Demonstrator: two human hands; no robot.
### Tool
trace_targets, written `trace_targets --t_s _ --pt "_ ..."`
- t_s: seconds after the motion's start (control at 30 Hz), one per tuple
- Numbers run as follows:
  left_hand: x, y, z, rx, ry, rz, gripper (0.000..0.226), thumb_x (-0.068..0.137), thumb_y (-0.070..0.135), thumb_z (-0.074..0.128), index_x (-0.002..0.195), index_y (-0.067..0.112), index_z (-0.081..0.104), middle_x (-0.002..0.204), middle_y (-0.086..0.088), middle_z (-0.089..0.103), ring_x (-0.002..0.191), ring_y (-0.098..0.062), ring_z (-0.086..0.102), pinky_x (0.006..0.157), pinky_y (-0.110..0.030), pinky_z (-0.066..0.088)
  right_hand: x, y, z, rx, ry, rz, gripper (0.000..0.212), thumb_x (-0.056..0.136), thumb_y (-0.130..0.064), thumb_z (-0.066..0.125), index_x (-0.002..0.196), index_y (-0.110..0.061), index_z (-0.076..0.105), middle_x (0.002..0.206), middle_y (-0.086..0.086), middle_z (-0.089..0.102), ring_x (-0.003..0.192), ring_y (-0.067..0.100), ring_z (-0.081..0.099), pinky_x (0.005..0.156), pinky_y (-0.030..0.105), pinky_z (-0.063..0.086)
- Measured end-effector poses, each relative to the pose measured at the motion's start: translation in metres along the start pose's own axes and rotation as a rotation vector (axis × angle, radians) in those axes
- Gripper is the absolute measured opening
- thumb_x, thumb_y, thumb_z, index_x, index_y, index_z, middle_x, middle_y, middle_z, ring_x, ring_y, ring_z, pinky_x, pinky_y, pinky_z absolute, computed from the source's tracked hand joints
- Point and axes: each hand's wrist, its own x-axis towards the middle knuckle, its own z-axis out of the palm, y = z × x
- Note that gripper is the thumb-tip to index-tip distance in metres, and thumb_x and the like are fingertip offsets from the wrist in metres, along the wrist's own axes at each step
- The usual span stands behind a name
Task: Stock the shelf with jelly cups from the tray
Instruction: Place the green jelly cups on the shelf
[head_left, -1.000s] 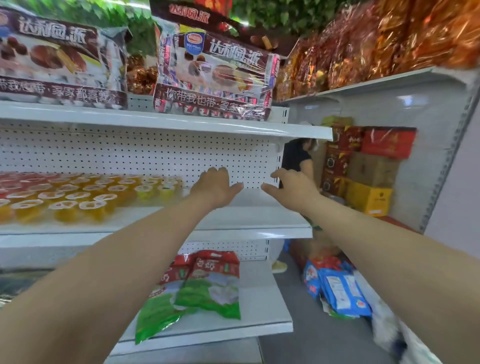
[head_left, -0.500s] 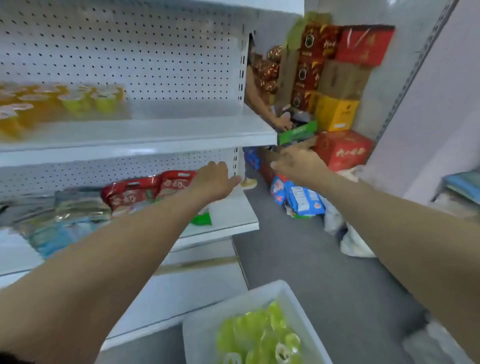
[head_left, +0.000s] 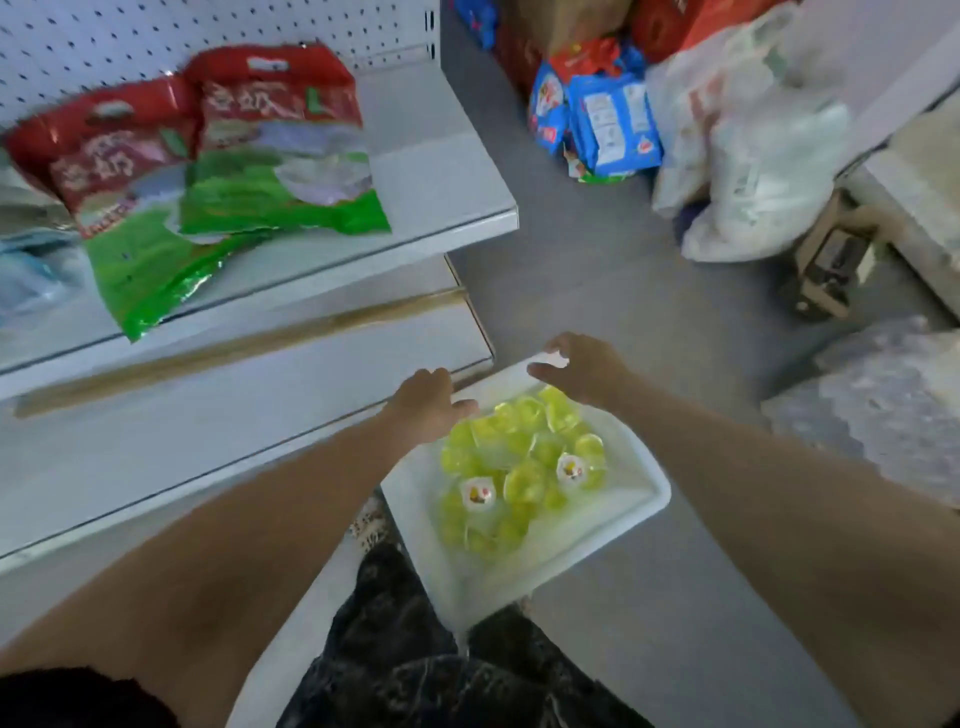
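Note:
A white tray (head_left: 613, 525) sits on the grey floor beside the shelf base, holding several green jelly cups (head_left: 519, 467), two with their printed lids facing up. My left hand (head_left: 423, 402) hovers over the tray's far left corner, fingers relaxed and holding nothing. My right hand (head_left: 582, 371) is above the tray's far edge, fingers loosely spread over the cups, also holding nothing. The white shelf (head_left: 441, 171) stands at the left.
Red and green snack bags (head_left: 234, 156) lie on the low shelf board. Blue packets (head_left: 608, 124), a white plastic bag (head_left: 763, 156) and cartons are piled on the floor at the back right. My dark patterned trousers (head_left: 415, 649) are at the bottom.
My view has dropped from the shelf with the cups to the floor. Both hands have come down from the shelf level to just over the tray.

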Motion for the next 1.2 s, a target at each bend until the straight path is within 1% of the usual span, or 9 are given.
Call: trace_targets --t_s 0.17,0.37,0.43,0.53,0.67,0.77,0.93,1.07,1.2 --pt "0.016 -0.036 0.074 -0.042 -0.221 -0.072 0.058 0.089 0.048 0.063 0.13 0.009 0.05 0.13 -0.012 0.053 0.118 -0.028 0.053 0.094 -0.035 0.044 -0.001 0.041 0.079 0.084 -0.233 0.17 0.05 0.091 -0.048 0.062 0.131 -0.018 0.058 0.136 0.003 0.057 0.126 0.022 0.052 0.103 0.033 0.041" --pt "0.039 -0.057 0.138 -0.115 -0.32 -0.092 0.058 0.088 0.044 0.067 0.132 0.011 0.049 0.13 -0.014 0.052 0.116 -0.028 0.054 0.089 -0.03 0.041 0.003 0.086 0.151 0.184 -0.311 0.376 0.054 0.084 -0.05 0.07 0.127 -0.019 0.061 0.133 0.004 0.06 0.125 0.018 0.054 0.102 0.028 0.041" --pt "0.049 -0.063 0.153 -0.134 -0.316 -0.101 0.058 0.087 0.042 0.068 0.133 0.012 0.049 0.13 -0.013 0.052 0.117 -0.028 0.054 0.087 -0.029 0.039 0.007 0.098 0.169 0.207 -0.322 0.42 0.059 0.082 -0.048 0.073 0.13 -0.018 0.059 0.132 0.005 0.06 0.124 0.019 0.054 0.105 0.03 0.039" --pt "0.063 -0.068 0.173 -0.161 -0.299 -0.121 0.058 0.084 0.041 0.072 0.13 0.012 0.051 0.128 -0.011 0.055 0.116 -0.028 0.054 0.085 -0.028 0.037 0.014 0.108 0.191 0.255 -0.296 0.453 0.063 0.078 -0.044 0.078 0.129 -0.016 0.056 0.129 0.004 0.06 0.122 0.02 0.054 0.098 0.029 0.04" --pt "0.077 -0.074 0.195 -0.188 -0.274 -0.153 0.052 0.079 0.044 0.076 0.113 0.011 0.056 0.111 -0.009 0.06 0.102 -0.027 0.058 0.077 -0.031 0.04 0.024 0.113 0.213 0.343 -0.234 0.51 0.063 0.074 -0.038 0.083 0.125 -0.014 0.054 0.117 0.005 0.062 0.113 0.022 0.058 0.097 0.037 0.046" --pt "0.081 -0.077 0.206 -0.205 -0.189 -0.151 0.044 0.076 0.043 0.078 0.1 0.014 0.056 0.1 -0.005 0.061 0.091 -0.024 0.057 0.071 -0.03 0.036 0.03 0.114 0.227 0.348 -0.201 0.53 0.064 0.072 -0.04 0.084 0.12 -0.015 0.051 0.111 0.004 0.062 0.109 0.023 0.06 0.096 0.041 0.048" --pt "0.081 -0.08 0.216 -0.213 -0.082 -0.151 0.03 0.076 0.035 0.079 0.088 0.018 0.057 0.095 -0.005 0.063 0.087 -0.023 0.058 0.069 -0.029 0.037 0.032 0.118 0.237 0.341 -0.119 0.501 0.062 0.068 -0.037 0.086 0.112 -0.017 0.047 0.104 -0.005 0.057 0.1 0.021 0.062 0.086 0.04 0.05" --pt "0.083 -0.081 0.218 -0.235 -0.084 -0.174 0.022 0.076 0.032 0.08 0.081 0.02 0.061 0.093 -0.005 0.065 0.085 -0.023 0.061 0.07 -0.028 0.042 0.03 0.121 0.237 0.346 -0.092 0.496 0.06 0.067 -0.037 0.087 0.11 -0.016 0.049 0.099 -0.006 0.058 0.094 0.017 0.059 0.082 0.036 0.049" --pt "0.083 -0.084 0.214 -0.261 -0.135 -0.193 0.023 0.076 0.034 0.08 0.078 0.019 0.063 0.088 -0.002 0.067 0.081 -0.019 0.06 0.069 -0.025 0.038 0.027 0.122 0.234 0.362 -0.121 0.507 0.061 0.068 -0.041 0.086 0.113 -0.02 0.052 0.095 -0.002 0.059 0.098 0.021 0.061 0.089 0.04 0.05"
